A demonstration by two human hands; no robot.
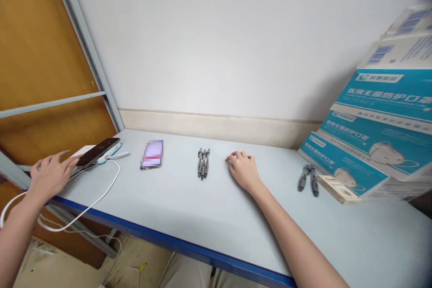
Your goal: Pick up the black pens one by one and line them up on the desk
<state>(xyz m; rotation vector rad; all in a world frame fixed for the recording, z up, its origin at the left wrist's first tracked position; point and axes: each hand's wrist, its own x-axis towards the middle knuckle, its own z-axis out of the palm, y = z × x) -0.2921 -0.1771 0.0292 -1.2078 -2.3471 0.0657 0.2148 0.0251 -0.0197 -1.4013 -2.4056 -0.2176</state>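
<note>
pens [314, 182] beside carton [338, 189] and boxes [357, 137]

A person's right hand [243, 171] rests on a pale table [151, 202] near three grey pens [203, 164], while the left hand [52, 174] spreads its fingers by a dark phone [99, 151]. Stacked mask boxes [354, 137] stand at right, near two more pens [303, 178].

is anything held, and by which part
The right hand holds nothing; whether the left hand grips the near end of the dark phone is unclear.
</note>
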